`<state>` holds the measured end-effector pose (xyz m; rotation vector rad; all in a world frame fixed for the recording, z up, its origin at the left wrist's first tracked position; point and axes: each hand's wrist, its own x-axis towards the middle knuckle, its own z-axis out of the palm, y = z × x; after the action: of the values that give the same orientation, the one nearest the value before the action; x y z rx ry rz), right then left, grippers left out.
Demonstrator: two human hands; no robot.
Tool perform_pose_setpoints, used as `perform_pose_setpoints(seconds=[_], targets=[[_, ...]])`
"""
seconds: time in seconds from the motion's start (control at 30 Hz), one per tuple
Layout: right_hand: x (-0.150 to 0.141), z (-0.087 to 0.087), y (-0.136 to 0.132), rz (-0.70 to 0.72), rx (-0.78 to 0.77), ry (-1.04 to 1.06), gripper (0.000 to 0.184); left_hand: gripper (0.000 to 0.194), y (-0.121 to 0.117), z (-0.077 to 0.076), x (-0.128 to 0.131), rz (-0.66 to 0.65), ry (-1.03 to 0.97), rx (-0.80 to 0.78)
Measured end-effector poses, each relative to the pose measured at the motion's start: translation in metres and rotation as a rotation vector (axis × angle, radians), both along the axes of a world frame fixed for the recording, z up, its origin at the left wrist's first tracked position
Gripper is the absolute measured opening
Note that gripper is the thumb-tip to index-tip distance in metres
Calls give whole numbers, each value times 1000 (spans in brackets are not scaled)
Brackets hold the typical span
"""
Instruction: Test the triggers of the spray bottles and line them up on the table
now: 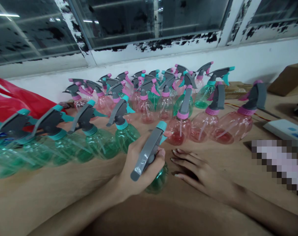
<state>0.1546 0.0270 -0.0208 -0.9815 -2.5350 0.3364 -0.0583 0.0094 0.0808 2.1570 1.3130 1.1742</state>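
My left hand (139, 167) is wrapped round the neck of a green spray bottle (159, 181) that stands close to me. Its grey and teal spray head (149, 150) rises above my fingers, and part of the bottle is hidden by the hand. Beside it, my right hand (198, 170) rests on the table with fingers stretched toward the bottle and apart from it. A row of green spray bottles (102, 144) runs off to the left. Ahead and to the right stand three pink spray bottles (204, 127).
Several more pink and green spray bottles (145, 109) crowd the back of the wooden table (72, 193) near the white wall. A red plastic bag (23, 96) lies at the left. Cardboard boxes (290, 78) and a white device (285, 128) are at the right, near a blurred-out patch.
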Motion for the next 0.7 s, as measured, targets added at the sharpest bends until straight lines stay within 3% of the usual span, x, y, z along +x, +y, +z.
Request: perform_pose_setpoints(seconds=[0.5,0.7], targets=[[0,0,0,-1,-7,-20,41,8,1,2,-2,-34,-62,-153],[0,0,0,3,-7,-57,41,9,1,1,-5,-52,-85,-112]])
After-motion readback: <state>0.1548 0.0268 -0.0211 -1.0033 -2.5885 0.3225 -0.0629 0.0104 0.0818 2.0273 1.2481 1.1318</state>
